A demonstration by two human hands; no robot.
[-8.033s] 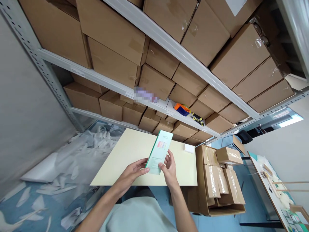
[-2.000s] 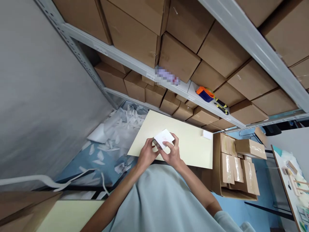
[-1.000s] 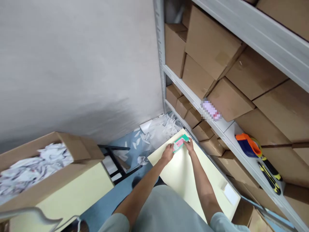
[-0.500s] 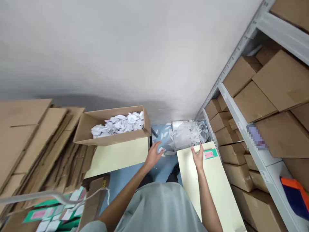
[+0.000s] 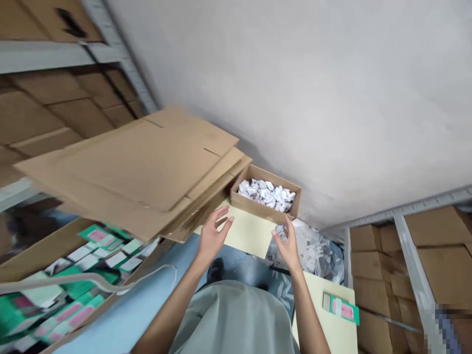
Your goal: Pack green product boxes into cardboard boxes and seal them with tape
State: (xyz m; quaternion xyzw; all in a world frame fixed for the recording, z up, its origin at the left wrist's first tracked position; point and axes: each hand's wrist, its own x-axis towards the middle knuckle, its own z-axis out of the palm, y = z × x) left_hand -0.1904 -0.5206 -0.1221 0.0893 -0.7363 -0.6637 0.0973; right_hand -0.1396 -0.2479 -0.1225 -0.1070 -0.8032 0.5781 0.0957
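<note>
My left hand (image 5: 215, 231) is held out with its fingers apart, over the left end of a pale yellow board (image 5: 245, 231). Nothing is in it. My right hand (image 5: 286, 243), also empty with thumb and fingers spread, hovers by the right end of that board. Just beyond both hands stands an open cardboard box (image 5: 258, 208) filled with crumpled white paper (image 5: 267, 194). To the right, a green and pink packet (image 5: 342, 309) lies on a second pale yellow surface (image 5: 320, 290), beside my right forearm.
Flattened cardboard sheets (image 5: 147, 162) are stacked at left, jutting toward me. Below them sits a carton of green and pink packets (image 5: 84, 260), crossed by a white cable (image 5: 88, 278). Paper scraps (image 5: 313, 246) lie at right. Shelves with brown boxes (image 5: 372, 275) flank both sides.
The view has swung left, bringing the cardboard stack and left shelf in. My right hand has left the surface near the green packet and come over beside the paper-filled box. Both hands stay empty.
</note>
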